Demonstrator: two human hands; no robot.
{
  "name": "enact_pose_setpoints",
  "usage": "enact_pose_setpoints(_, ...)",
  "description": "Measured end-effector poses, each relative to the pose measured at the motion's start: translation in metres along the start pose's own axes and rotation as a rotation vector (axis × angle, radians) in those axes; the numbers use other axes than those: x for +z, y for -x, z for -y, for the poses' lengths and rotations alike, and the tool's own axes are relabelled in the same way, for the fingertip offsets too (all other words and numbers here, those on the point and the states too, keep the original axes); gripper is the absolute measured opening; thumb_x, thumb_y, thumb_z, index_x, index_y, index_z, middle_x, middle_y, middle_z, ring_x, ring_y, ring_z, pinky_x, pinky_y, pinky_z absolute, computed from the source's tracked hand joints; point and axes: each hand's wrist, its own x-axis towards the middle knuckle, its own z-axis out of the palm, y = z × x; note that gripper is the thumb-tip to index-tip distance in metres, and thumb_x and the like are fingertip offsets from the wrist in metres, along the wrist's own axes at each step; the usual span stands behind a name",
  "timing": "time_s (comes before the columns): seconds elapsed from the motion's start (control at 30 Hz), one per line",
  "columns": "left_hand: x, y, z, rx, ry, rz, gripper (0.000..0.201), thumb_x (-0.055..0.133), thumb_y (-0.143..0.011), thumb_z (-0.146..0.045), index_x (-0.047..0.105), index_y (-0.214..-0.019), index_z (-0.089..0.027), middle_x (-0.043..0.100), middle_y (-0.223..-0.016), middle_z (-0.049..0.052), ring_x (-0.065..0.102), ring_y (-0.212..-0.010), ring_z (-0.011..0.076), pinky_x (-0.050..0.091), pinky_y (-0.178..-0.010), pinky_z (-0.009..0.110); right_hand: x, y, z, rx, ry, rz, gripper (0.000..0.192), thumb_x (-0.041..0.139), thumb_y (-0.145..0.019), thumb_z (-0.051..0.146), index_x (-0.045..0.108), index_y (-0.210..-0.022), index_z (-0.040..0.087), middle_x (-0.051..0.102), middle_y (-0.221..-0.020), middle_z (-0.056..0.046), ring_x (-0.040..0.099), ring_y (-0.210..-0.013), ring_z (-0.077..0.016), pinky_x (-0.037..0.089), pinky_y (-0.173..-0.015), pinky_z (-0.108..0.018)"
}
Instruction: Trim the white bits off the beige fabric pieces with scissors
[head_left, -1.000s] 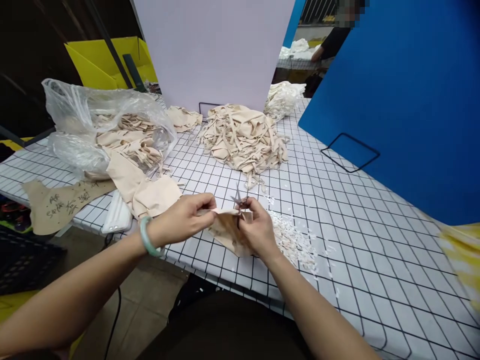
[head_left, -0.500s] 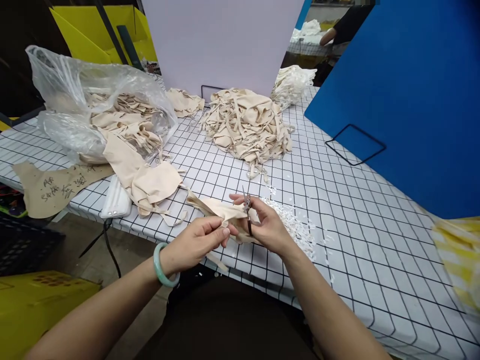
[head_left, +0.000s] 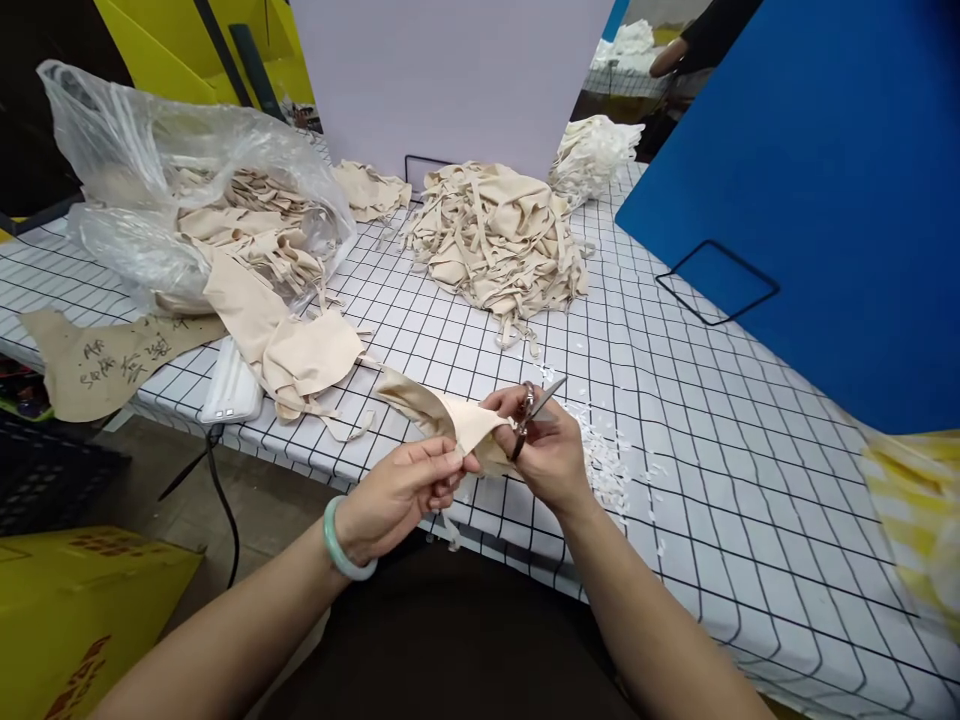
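Beige cloth piece (head_left: 442, 415) pinched by left hand (head_left: 401, 490) at desk's near edge | small scissors (head_left: 534, 412) gripped by right hand (head_left: 551, 455), blades just right of cloth.

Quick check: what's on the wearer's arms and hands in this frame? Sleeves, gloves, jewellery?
Both forearms are bare as far as the frame shows: no sleeves, no gloves. The left hand has a smooth, pale green bangle round the wrist. The right hand shows no bracelet or watch; rings cannot be told at this size.
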Motion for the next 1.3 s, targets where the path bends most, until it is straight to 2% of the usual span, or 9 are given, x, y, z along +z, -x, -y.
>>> enact_pose_setpoints(0.17,0.009,0.011,-0.018,0.205,-0.512,0.064,0.03,0.053,-0.098,-0.039,0.073,-0.095,-0.017,0.04,-0.068,-0.002,0.039,-0.064,0.0117,0.037,-0.062,0.024,0.007,0.01,-0.004,0.185,-0.09,-0.023,0.018,0.074,-0.077,0.027,0.057,-0.077,0.022,0.064,-0.084,-0.002,0.06,-0.079,-0.0159,0.05,-0.07,-0.028)
enact_pose_setpoints(0.3,0.02,0.009,-0.03,0.61,-0.887,-0.062,0.028,0.049,-0.099,-0.028,0.072,-0.085,-0.017,0.054,-0.094,0.007,0.052,-0.099,0.0214,0.042,-0.093,0.035,0.025,0.024,-0.005,0.357,-0.2,-0.065,0.03,0.084,-0.067,0.036,0.059,-0.077,0.022,0.057,-0.074,0.002,0.055,-0.069,-0.0137,0.049,-0.066,-0.027)
enact_pose_setpoints(0.37,0.022,0.001,-0.028,0.732,-0.901,-0.099,0.027,0.051,-0.099,-0.026,0.071,-0.083,-0.016,0.056,-0.107,0.01,0.049,-0.113,0.025,0.041,-0.099,0.037,0.038,0.034,-0.007,0.451,-0.276,-0.087,0.036,0.084,-0.067,0.043,0.057,-0.079,0.022,0.053,-0.071,0.003,0.053,-0.066,-0.013,0.049,-0.063,-0.027)
enact_pose_setpoints(0.47,0.022,-0.014,-0.019,0.604,-0.604,-0.02,0.031,0.048,-0.1,-0.031,0.068,-0.083,-0.015,0.056,-0.111,0.01,0.056,-0.086,0.017,0.049,-0.075,0.031,0.051,0.048,-0.01,0.503,-0.328,-0.077,0.041,0.079,-0.071,0.054,0.054,-0.081,0.023,0.052,-0.072,0.002,0.052,-0.064,-0.0136,0.049,-0.059,-0.027)
enact_pose_setpoints(0.53,0.021,-0.021,-0.011,0.517,-0.453,-0.026,0.032,0.047,-0.101,-0.034,0.065,-0.082,-0.015,0.053,-0.105,0.007,0.048,-0.065,0.01,0.045,-0.06,0.027,0.047,0.054,-0.009,0.49,-0.283,-0.035,0.041,0.076,-0.073,0.057,0.053,-0.083,0.023,0.054,-0.074,0.001,0.053,-0.065,-0.0143,0.048,-0.058,-0.028)
enact_pose_setpoints(0.6,0.022,-0.023,-0.005,0.553,-0.485,-0.073,0.032,0.047,-0.101,-0.034,0.065,-0.082,-0.015,0.052,-0.1,0.007,0.05,-0.072,0.0124,0.046,-0.065,0.028,0.033,0.056,-0.004,0.448,-0.163,-0.007,0.041,0.075,-0.074,0.057,0.056,-0.087,0.023,0.058,-0.08,0.0,0.055,-0.068,-0.0154,0.049,-0.061,-0.029)
enact_pose_setpoints(0.7,0.026,-0.021,0.002,0.662,-0.654,-0.083,0.033,0.044,-0.103,-0.032,0.064,-0.082,-0.016,0.051,-0.096,0.009,0.051,-0.1,0.0215,0.046,-0.083,0.032,0.0,0.057,0.01,0.342,0.186,0.02,0.044,0.076,-0.072,0.059,0.059,-0.091,0.022,0.061,-0.088,-0.004,0.059,-0.078,-0.0201,0.05,-0.069,-0.033)
enact_pose_setpoints(0.87,0.034,-0.023,0.01,0.673,-0.761,-0.012,0.034,0.038,-0.104,-0.029,0.06,-0.081,-0.017,0.05,-0.101,0.01,0.049,-0.107,0.0228,0.044,-0.089,0.034,-0.034,0.063,0.027,0.217,0.671,0.128,0.044,0.075,-0.072,0.06,0.053,-0.069,0.022,0.057,-0.069,-0.002,0.052,-0.066,-0.0188,0.043,-0.066,-0.035)
enact_pose_setpoints(1.3,0.036,-0.03,0.015,0.693,-0.854,0.068,0.031,0.037,-0.104,-0.029,0.059,-0.084,-0.018,0.049,-0.102,0.01,0.049,-0.105,0.0228,0.045,-0.091,0.036,-0.039,0.064,0.027,0.158,0.671,0.168,0.048,0.07,-0.078,0.058,0.046,-0.057,0.022,0.054,-0.054,0.001,0.048,-0.055,-0.0145,0.038,-0.062,-0.031)
